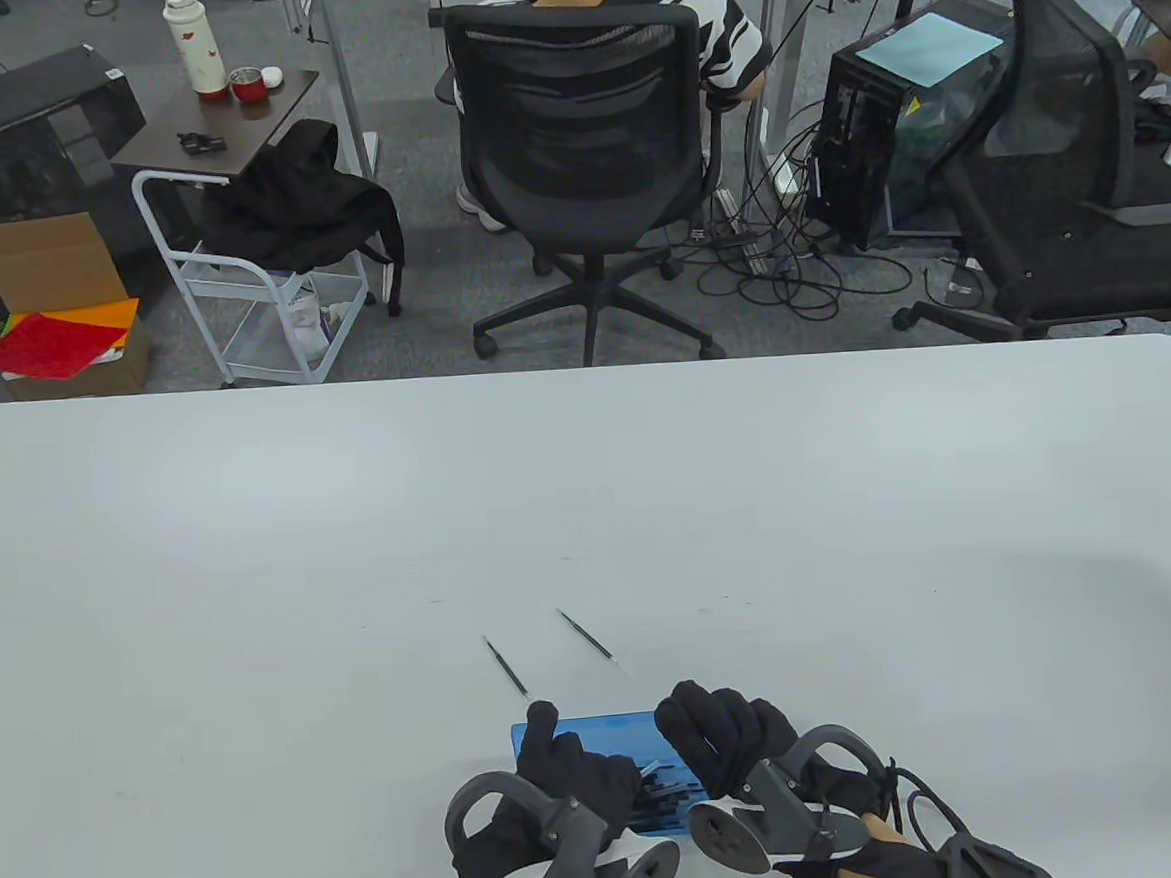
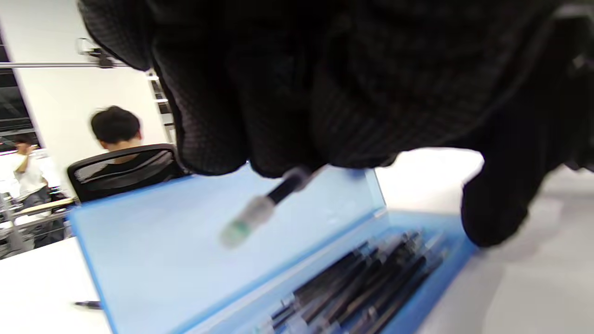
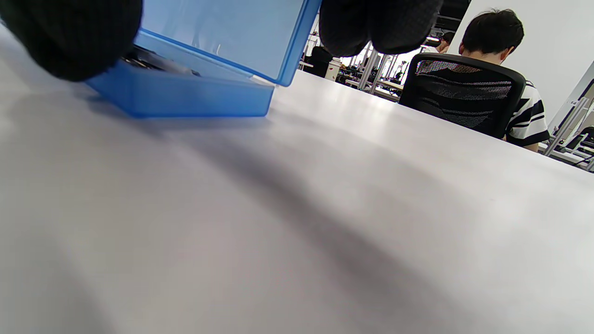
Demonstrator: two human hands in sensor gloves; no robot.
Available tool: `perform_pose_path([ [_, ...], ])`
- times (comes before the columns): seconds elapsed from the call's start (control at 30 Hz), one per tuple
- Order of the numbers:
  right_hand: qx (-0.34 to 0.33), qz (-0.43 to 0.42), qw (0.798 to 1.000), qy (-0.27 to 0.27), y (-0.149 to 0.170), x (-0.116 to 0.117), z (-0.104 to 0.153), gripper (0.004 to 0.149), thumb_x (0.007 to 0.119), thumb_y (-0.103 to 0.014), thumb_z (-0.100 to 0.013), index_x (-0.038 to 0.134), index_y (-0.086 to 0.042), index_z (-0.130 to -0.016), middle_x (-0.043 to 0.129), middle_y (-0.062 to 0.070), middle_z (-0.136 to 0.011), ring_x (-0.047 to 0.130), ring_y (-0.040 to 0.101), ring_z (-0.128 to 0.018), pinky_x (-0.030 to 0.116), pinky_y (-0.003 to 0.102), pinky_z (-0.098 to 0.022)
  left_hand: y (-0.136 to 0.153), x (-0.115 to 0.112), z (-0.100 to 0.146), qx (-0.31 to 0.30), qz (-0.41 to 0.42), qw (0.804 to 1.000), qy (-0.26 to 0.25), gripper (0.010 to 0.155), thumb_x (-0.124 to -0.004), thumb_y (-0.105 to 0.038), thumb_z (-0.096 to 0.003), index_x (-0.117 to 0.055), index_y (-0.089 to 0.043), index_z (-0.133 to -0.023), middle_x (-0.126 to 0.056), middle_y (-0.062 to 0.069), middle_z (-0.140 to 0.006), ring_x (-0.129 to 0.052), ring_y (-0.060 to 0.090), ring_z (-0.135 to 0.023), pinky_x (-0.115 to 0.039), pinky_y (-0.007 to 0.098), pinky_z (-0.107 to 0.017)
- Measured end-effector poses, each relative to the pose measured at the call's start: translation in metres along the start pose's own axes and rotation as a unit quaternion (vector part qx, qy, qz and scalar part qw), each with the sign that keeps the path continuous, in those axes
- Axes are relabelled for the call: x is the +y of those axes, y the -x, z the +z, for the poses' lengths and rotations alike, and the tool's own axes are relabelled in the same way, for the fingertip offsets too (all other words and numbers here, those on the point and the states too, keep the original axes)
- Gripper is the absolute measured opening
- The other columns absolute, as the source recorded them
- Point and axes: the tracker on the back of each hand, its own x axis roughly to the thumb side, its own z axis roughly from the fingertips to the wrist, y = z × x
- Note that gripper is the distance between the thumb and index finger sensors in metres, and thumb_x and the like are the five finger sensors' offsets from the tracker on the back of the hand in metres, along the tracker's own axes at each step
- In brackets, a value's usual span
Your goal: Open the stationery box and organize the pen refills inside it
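Note:
The blue stationery box [image 1: 606,733] lies open near the table's front edge, its lid [image 2: 185,241] standing up. Several black pen refills [image 2: 371,278] lie in its base. My left hand [image 1: 569,771] hovers over the box and pinches one pen refill [image 2: 274,195], whose clear tip points down towards the lid. My right hand [image 1: 727,740] holds the box's right end, thumb [image 3: 69,37] by the base [image 3: 185,93] and fingers [image 3: 380,23] at the lid's edge. Two loose refills [image 1: 506,665] [image 1: 590,639] lie on the table just beyond the box.
The white table [image 1: 591,519] stretches wide beyond the box. Past its far edge a person sits in a black mesh chair [image 1: 580,139], with a white cart [image 1: 254,282], a cardboard box [image 1: 52,266] and a computer tower [image 1: 885,137] on the floor.

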Motion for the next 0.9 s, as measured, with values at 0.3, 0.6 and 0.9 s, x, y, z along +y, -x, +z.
perform_pose_path([
  [0.3, -0.001, -0.002, 1.0, 0.0, 0.0, 0.0, 0.0, 0.118, 0.076, -0.06, -0.038, -0.002, -0.009, -0.11, 0.014, 0.027, -0.121, 0.055, 0.049, -0.107, 0.06, 0.059, -0.077, -0.02, -0.032, -0.013, -0.101, -0.059, 0.993, 0.012, 0.052, -0.093, -0.033, -0.0403, -0.082, -0.018, -0.089, -0.102, -0.004, -0.075, -0.104, 0.025, -0.077, -0.058, 0.067, -0.076],
  [0.6, -0.001, -0.001, 1.0, 0.0, 0.001, 0.0, 0.0, 0.118, 0.076, -0.06, -0.038, -0.002, -0.009, -0.11, 0.014, 0.027, -0.121, 0.056, 0.05, -0.107, 0.06, 0.059, -0.077, -0.029, -0.046, -0.019, -0.125, -0.112, 0.986, 0.009, 0.052, -0.092, -0.033, -0.0413, -0.079, -0.021, -0.091, -0.1, -0.007, -0.078, -0.101, 0.023, -0.08, -0.056, 0.067, -0.077],
  [0.9, 0.0, 0.0, 1.0, 0.0, 0.0, 0.0, 0.0, 0.118, 0.076, -0.06, -0.038, -0.002, -0.009, -0.11, 0.014, 0.027, -0.121, 0.056, 0.049, -0.107, 0.06, 0.059, -0.077, -0.024, -0.036, -0.017, -0.121, -0.076, 0.99, -0.006, 0.05, -0.092, -0.033, -0.0418, -0.081, -0.024, -0.089, -0.1, -0.007, -0.078, -0.102, 0.022, -0.08, -0.057, 0.066, -0.077],
])
